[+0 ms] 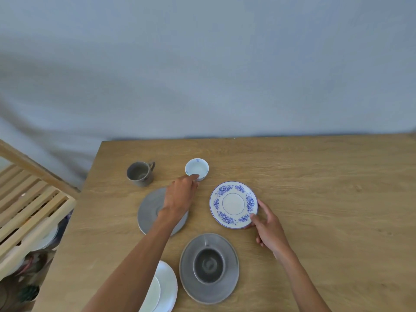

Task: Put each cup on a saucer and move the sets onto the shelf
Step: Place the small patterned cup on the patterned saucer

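Small white cup [197, 169] upright on the bench [315, 176], far side; left hand [180, 197] fingertips touching its near rim, grip not closed around it. Right hand [267, 228] pinches the near-right edge of the blue-floral saucer [233, 204], which lies just right of the cup. 1 grey cup [209, 265] already sits on a grey saucer [229, 287] near the front. Bare grey saucer [148, 212] under the left wrist; loose grey mug [140, 173] behind it. Slatted shelf [29, 212] at left.

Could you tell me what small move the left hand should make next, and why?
Probably lift the small white handleless cup onto the blue-flowered white saucer: the left hand touches its near rim, and the right hand steadies that empty saucer.
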